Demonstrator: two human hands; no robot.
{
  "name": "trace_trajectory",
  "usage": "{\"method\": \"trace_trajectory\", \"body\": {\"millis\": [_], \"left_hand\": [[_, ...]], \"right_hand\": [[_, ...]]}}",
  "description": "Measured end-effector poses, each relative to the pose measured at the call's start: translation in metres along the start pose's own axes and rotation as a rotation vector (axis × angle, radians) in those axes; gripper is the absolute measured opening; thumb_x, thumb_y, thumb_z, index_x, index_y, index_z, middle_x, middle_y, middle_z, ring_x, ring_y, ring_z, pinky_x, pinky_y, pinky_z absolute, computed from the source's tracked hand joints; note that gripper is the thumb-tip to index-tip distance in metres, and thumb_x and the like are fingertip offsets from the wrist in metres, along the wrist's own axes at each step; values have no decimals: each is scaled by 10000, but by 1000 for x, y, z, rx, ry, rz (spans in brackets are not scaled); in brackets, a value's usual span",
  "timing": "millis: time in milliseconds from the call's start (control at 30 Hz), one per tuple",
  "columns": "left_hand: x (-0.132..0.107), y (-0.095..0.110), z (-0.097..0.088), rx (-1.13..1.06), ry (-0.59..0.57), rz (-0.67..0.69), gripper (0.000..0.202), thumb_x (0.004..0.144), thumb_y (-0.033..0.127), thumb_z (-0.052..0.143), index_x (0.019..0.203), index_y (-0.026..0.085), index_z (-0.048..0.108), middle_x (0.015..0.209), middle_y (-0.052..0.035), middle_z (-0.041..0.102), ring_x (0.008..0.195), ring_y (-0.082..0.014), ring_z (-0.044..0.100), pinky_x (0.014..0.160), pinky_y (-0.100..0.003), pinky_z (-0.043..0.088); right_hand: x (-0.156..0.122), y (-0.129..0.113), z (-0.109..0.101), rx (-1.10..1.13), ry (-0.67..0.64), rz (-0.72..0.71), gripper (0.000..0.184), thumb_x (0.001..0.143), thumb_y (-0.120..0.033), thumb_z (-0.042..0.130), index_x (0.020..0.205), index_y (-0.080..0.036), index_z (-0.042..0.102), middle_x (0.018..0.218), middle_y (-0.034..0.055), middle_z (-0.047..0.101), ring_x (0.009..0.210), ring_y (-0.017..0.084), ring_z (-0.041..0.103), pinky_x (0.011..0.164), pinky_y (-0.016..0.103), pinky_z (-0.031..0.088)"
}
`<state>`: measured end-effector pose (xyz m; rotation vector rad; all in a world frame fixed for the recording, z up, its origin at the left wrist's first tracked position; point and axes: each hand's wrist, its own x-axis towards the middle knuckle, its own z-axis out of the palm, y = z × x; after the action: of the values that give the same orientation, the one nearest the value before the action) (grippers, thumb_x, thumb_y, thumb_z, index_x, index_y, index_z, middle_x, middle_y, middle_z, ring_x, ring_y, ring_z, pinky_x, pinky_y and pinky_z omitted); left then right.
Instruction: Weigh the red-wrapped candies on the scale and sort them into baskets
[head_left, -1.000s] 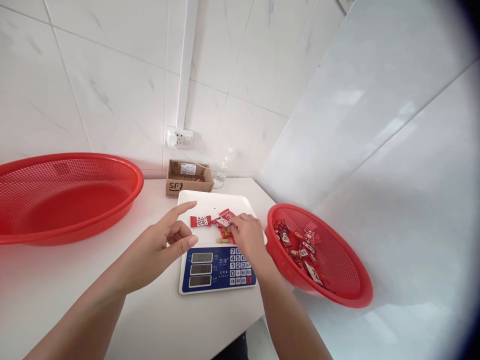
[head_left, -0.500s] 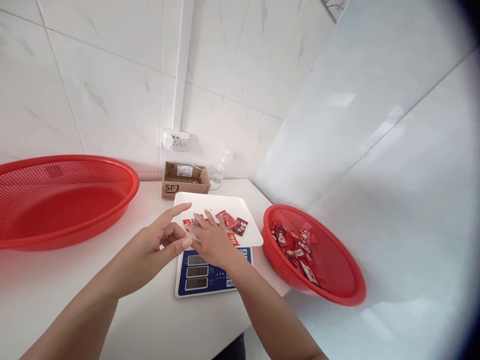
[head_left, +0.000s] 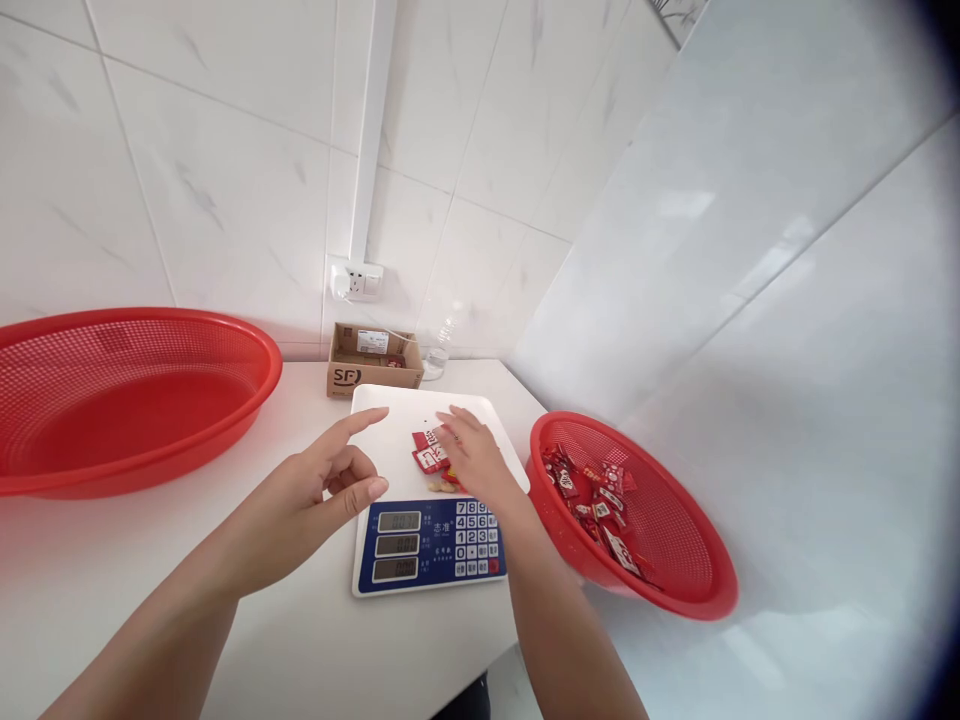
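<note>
My left hand hovers over the left side of the digital scale. Its index finger and thumb are apart, the other fingers are curled, and it holds nothing. My right hand lies over the right part of the scale's white pan, fingers stretched and slightly blurred. Small red printed packets are bunched at and partly under those fingers, with some small tan pieces near the pan's front edge. Whether the fingertips press on the packets is hidden.
To the right stands a red perforated basket with several red packets in it. A larger red basket is on the left. Behind the pan are a cardboard box and a clear plastic bottle, below a wall socket.
My right hand has moved right across the pan, and the packets, spread out before, are now bunched closer together beside it. My left hand has barely moved. More of the scale's keypad shows.
</note>
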<state>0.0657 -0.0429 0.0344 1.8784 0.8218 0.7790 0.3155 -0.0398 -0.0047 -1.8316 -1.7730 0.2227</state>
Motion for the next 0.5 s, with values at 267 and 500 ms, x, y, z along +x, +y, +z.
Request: {"method": "trace_trajectory", "body": {"millis": [267,500], "left_hand": [[2,-9,-7,-134,179,164,474,894,449,560,1351,396,444,686,56,640,630,-141,614,617,-273,530],[2,-8,-13,-395,369,286,336,904,424,587,1237,379,577,607,66,630,599,-107,571,589,-209,480]], "right_hand": [[-69,48,-19,144,484,101,469,937,-497,403,1149,-161,651,1265,155,634,1207,263,561,1047,472,413],[-108,86,-40,-134,447,386,535,878,-516,409,1190,-158,655,1268,141,640,1188,323,559,1011,489,429]]}}
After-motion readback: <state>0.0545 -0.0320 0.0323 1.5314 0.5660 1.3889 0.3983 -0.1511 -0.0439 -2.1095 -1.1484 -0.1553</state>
